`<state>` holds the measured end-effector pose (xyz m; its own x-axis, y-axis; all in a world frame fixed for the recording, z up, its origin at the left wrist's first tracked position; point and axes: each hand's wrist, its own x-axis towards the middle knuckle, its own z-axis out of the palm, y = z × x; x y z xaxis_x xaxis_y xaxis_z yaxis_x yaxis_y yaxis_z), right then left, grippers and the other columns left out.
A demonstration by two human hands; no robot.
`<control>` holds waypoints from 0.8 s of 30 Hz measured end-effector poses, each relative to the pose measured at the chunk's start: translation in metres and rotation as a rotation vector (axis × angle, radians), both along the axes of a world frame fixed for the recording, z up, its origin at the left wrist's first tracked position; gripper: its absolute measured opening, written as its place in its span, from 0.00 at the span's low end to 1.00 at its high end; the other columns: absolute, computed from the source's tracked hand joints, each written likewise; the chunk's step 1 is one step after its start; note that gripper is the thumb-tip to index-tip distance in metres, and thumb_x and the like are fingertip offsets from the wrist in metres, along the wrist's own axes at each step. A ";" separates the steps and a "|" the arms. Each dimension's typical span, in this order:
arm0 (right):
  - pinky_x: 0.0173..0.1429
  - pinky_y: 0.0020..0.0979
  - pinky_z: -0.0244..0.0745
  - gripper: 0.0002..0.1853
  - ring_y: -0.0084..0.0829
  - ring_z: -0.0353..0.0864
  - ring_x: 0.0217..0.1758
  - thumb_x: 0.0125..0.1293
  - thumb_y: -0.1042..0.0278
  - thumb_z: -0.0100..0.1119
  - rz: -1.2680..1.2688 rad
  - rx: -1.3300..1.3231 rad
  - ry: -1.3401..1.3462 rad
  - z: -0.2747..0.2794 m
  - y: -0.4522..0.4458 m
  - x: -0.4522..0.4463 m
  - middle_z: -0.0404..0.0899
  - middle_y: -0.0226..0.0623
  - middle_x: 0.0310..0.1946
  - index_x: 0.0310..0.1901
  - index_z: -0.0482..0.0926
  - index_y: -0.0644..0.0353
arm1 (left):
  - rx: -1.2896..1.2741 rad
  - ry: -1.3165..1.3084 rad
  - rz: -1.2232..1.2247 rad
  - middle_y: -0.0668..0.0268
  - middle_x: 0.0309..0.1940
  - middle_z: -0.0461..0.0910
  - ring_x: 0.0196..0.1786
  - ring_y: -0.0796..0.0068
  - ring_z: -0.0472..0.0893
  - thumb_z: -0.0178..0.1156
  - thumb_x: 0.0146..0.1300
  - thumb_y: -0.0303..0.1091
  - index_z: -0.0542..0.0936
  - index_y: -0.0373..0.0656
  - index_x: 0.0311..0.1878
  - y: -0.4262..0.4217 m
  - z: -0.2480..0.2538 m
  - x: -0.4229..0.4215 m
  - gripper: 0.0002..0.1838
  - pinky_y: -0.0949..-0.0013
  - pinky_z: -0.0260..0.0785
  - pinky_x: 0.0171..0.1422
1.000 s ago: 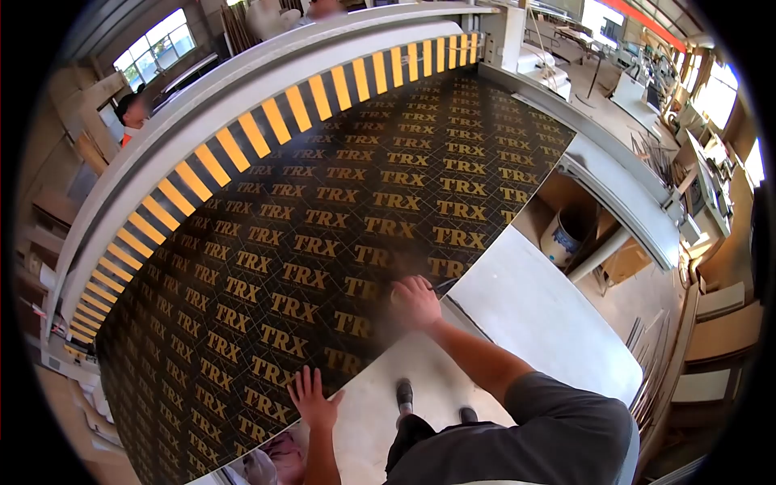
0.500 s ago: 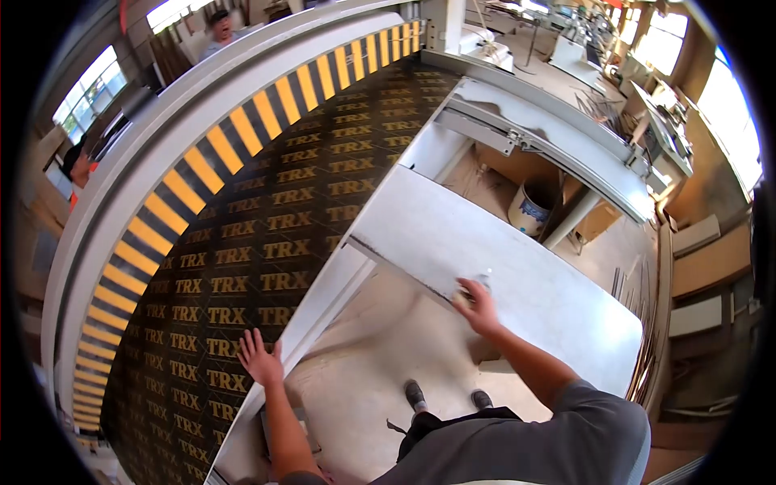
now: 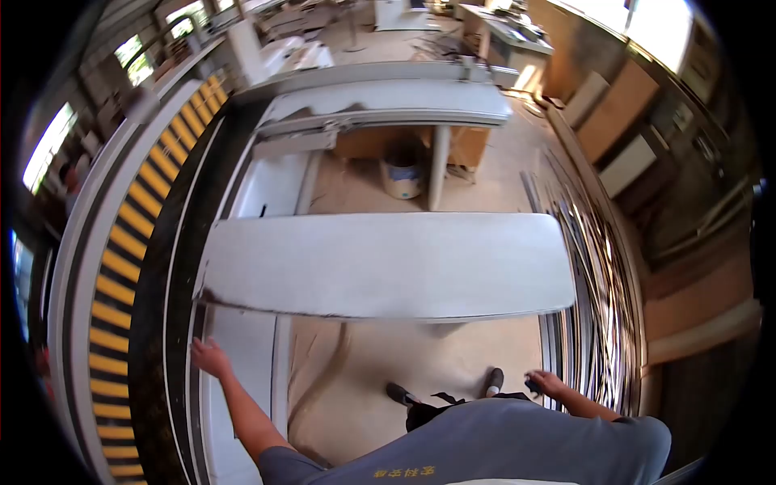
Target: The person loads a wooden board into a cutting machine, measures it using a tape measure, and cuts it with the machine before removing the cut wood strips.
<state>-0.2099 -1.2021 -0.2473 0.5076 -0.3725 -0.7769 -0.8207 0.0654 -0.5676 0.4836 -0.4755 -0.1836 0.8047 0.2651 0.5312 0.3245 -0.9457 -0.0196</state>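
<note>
Small dark item in right hand, fingers closed round it, well right of the white table. Left hand open, fingers loosely bent, at the bed edge near the dark sheet; can't tell if touching. Striped beam left of the sheet. Bucket beyond table.

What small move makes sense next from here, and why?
I'd probably bring the right hand in toward the left hand. The right holds a small dark object well off to the side, while the left, seemingly empty, is near the long dark surface beside the striped guard.
</note>
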 end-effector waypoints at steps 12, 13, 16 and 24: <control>0.52 0.42 0.84 0.32 0.42 0.89 0.47 0.76 0.33 0.51 -0.718 0.098 0.253 -0.092 -0.120 -0.455 0.89 0.44 0.44 0.59 0.85 0.55 | -0.137 0.396 -0.923 0.52 0.86 0.58 0.89 0.52 0.54 0.56 0.78 0.56 0.67 0.44 0.82 -0.781 0.010 -0.292 0.37 0.44 0.40 0.92; 0.53 0.43 0.83 0.31 0.43 0.89 0.48 0.76 0.34 0.51 -0.748 0.093 0.208 -0.093 -0.142 -0.465 0.89 0.44 0.45 0.60 0.85 0.55 | -0.129 0.427 -0.965 0.53 0.86 0.59 0.88 0.52 0.54 0.56 0.78 0.56 0.67 0.44 0.82 -0.824 0.010 -0.318 0.37 0.45 0.40 0.92; 0.55 0.46 0.83 0.29 0.45 0.88 0.49 0.76 0.38 0.52 -0.784 0.092 0.073 -0.102 -0.211 -0.461 0.88 0.45 0.46 0.61 0.83 0.55 | -0.127 0.424 -1.090 0.53 0.86 0.58 0.89 0.52 0.53 0.57 0.78 0.56 0.67 0.44 0.82 -0.944 -0.003 -0.357 0.38 0.46 0.39 0.92; 0.58 0.59 0.83 0.24 0.51 0.86 0.55 0.76 0.57 0.51 -0.567 0.055 -0.273 -0.087 -0.491 -0.335 0.81 0.44 0.57 0.71 0.69 0.48 | -0.160 0.543 -1.156 0.54 0.85 0.61 0.89 0.53 0.54 0.60 0.76 0.54 0.69 0.44 0.81 -1.080 -0.005 -0.354 0.37 0.45 0.37 0.93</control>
